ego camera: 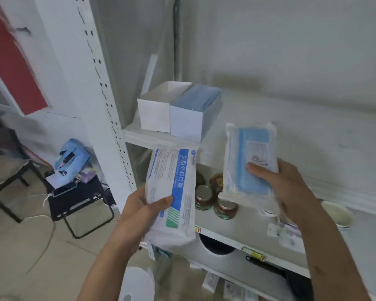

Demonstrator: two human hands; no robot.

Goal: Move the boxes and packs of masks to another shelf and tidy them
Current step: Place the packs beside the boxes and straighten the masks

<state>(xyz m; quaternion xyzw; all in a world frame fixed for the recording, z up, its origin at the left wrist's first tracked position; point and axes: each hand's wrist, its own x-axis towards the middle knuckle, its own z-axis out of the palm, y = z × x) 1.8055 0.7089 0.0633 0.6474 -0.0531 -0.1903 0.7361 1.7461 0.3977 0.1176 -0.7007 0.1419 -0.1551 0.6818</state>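
Before the white shelving unit, two packs of masks are held in the air, one per hand.

Left hand (139, 210): closed around the lower half of a white paper-and-film pack (172, 192), thumb across its front. Long, soft, upright and slightly tilted; blue vertical band with white lettering, green hatching near the bottom. Its top edge overlaps the front lip of the upper shelf (291, 127).

Right hand (287, 187): closed on a clear plastic pack (250, 159) of light-blue masks, thumb pressed on the front, fingers behind. Small printed label near the upper right; white ear loops visible along the left side. It hangs in front of the upper shelf's edge.

Upper shelf: two open white boxes (178, 109) side by side at the left end, touching; the right one shows blue masks, the left one's contents cannot be seen. To their right the surface lies bare up to the back wall.

Lower shelf (237, 231): brown jars (215, 196) between the two packs, a pale bowl (339, 216) at right.
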